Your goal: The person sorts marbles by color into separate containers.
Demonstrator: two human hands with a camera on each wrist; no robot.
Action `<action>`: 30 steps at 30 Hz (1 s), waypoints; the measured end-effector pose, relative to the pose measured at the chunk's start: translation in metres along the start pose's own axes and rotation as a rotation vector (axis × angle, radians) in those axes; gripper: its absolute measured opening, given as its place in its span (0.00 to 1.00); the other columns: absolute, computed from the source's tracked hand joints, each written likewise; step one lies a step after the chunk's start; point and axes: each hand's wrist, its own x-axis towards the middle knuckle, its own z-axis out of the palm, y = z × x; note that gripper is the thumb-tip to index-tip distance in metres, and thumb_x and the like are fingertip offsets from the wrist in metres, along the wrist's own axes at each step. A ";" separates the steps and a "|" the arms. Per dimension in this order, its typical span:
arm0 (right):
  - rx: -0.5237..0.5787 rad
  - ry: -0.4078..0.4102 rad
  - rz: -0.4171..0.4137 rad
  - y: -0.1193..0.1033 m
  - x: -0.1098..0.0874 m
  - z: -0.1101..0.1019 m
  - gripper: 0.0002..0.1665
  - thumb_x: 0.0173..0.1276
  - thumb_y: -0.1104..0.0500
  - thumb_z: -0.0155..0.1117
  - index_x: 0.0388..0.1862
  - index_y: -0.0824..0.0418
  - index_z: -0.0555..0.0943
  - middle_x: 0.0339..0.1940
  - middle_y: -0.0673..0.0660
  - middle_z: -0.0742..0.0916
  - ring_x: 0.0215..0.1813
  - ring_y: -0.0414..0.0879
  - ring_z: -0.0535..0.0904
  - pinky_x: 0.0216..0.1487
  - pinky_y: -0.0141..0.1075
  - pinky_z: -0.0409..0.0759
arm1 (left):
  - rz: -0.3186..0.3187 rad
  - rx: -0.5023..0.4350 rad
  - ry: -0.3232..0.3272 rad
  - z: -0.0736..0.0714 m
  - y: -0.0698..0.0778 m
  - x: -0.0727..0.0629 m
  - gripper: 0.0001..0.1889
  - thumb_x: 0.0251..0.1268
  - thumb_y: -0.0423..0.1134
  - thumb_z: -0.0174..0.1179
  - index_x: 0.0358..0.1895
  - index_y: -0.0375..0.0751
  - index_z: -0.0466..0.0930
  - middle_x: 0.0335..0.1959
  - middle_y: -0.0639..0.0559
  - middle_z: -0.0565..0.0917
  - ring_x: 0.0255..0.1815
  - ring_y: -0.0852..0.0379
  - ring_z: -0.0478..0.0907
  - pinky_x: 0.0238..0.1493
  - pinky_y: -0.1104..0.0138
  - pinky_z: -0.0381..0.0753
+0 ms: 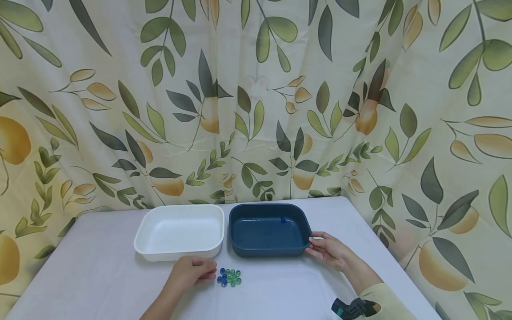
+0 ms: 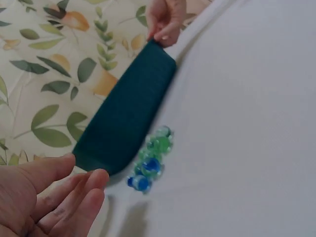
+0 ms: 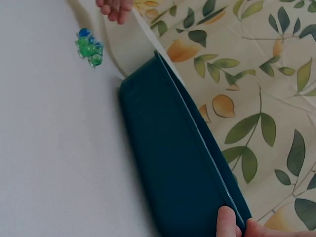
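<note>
Dark blue rectangular tray [image 1: 264, 252], frame centre: no readable text
White rectangular tray [image 1: 160, 256], left of centre: none
Black wrist device [image 1: 353, 308], lower right: none

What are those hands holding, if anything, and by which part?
The right hand grips the dark blue tray by its rim at the right end. The left hand near the glass marbles holds nothing that shows.

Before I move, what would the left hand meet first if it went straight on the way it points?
The left hand would probably meet the blue marbles just beside it; its height is unclear, so it might pass above them.
</note>
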 end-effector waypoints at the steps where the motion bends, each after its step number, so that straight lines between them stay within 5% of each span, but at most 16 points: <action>1: 0.001 0.002 0.000 0.000 0.000 0.000 0.30 0.75 0.70 0.52 0.71 0.73 0.54 0.39 0.60 0.81 0.39 0.43 0.83 0.50 0.37 0.85 | 0.004 0.014 0.005 0.000 -0.004 0.000 0.13 0.61 0.39 0.67 0.42 0.31 0.87 0.32 0.48 0.89 0.31 0.59 0.86 0.36 0.66 0.87; 7: 0.002 0.008 0.000 0.001 0.000 0.000 0.30 0.74 0.70 0.52 0.70 0.73 0.55 0.39 0.60 0.81 0.39 0.43 0.82 0.50 0.37 0.85 | 0.024 0.110 0.040 0.005 -0.020 -0.004 0.13 0.56 0.40 0.71 0.40 0.35 0.87 0.29 0.51 0.88 0.29 0.60 0.85 0.34 0.66 0.85; 18: 0.010 -0.009 0.000 -0.001 0.000 0.000 0.30 0.75 0.70 0.51 0.71 0.73 0.54 0.39 0.60 0.81 0.39 0.42 0.83 0.50 0.36 0.85 | 0.143 0.237 0.046 0.015 -0.023 -0.009 0.13 0.49 0.35 0.74 0.41 0.37 0.87 0.31 0.53 0.88 0.34 0.58 0.84 0.40 0.61 0.85; 30: 0.009 0.006 0.005 0.000 -0.001 0.001 0.30 0.75 0.70 0.51 0.71 0.72 0.54 0.40 0.60 0.80 0.39 0.43 0.82 0.51 0.37 0.85 | 0.098 0.315 0.120 0.023 -0.023 -0.009 0.11 0.49 0.35 0.74 0.39 0.42 0.89 0.27 0.59 0.86 0.32 0.62 0.80 0.37 0.62 0.81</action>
